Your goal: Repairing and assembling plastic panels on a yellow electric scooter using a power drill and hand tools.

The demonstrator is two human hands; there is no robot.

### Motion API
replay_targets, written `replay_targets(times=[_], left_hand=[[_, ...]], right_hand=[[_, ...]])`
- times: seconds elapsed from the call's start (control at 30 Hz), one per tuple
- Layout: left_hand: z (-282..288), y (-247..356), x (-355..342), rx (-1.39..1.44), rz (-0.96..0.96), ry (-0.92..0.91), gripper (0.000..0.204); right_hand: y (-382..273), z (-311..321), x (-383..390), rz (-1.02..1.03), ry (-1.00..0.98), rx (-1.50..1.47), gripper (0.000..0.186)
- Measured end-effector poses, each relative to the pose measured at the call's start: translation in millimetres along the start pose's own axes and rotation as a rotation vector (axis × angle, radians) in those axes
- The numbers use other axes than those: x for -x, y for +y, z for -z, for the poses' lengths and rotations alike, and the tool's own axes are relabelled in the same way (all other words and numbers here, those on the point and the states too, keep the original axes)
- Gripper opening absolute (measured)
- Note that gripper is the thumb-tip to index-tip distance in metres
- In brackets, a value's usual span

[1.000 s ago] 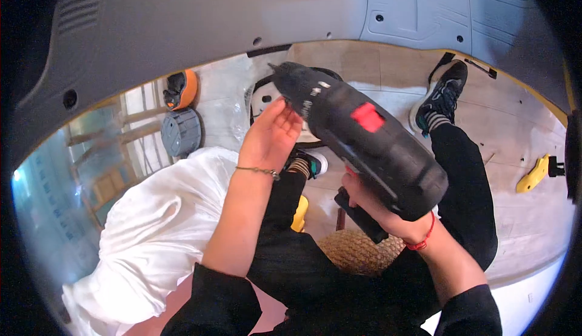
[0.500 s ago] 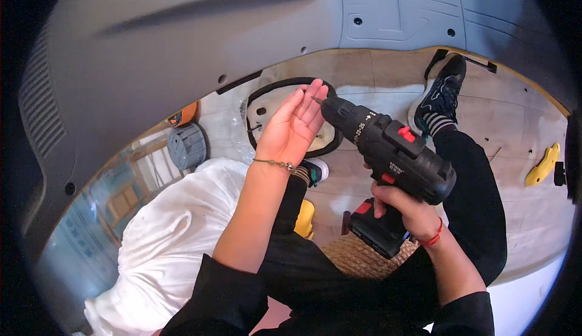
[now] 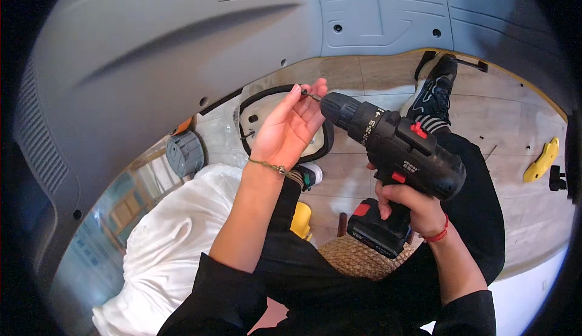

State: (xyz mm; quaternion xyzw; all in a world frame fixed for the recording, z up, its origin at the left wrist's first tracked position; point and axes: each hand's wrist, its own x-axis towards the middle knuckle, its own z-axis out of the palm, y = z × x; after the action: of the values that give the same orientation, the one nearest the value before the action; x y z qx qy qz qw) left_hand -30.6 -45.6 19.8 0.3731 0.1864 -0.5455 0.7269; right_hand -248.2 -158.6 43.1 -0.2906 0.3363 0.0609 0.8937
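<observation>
drill bit (image 3: pixel 314 98): has moved in from beside the left fingertips since the earlier frame, and now meets a small dark screw (image 3: pixel 304 92) at the thumb tip.
left hand (image 3: pixel 284 131): palm turned up, thumb and fingertip seeming to pinch the screw, the other fingers loose behind the bit.
right hand (image 3: pixel 414 207): grasping the handle, fingers wrapped round it just below a red button.
stage: from where i stand, the screw looks set against the bit, though the pinch is not released; driving it seems left undone.
drill (image 3: pixel 418 154): to the right of the left fingers, nose toward them; black, stout, red buttons, pale marks round its collar.
battery (image 3: pixel 379 230): black with a red patch, below the right fingers.
grey panel (image 3: pixel 194 9): beyond the left fingertips, apart from the bit, dotted with holes.
</observation>
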Motion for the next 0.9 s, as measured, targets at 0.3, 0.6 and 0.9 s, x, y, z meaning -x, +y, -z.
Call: replay_targets(times=[0.3, 0.6, 0.9], left_hand=[[8, 2, 0, 0.003, -0.003, -0.008, 0.016], [9, -1, -2, -0.079, -0.038, 0.052, 0.014], [12, 2, -4, -0.104, -0.003, 0.082, 0.015]], right_hand=[[1, -3, -1, 0.011, 0.007, -0.027, 0.038], [7, -3, -1, 0.033, 0.017, 0.003, 0.038], [32, 16, -3, 0.352, 0.031, 0.58, 0.024]])
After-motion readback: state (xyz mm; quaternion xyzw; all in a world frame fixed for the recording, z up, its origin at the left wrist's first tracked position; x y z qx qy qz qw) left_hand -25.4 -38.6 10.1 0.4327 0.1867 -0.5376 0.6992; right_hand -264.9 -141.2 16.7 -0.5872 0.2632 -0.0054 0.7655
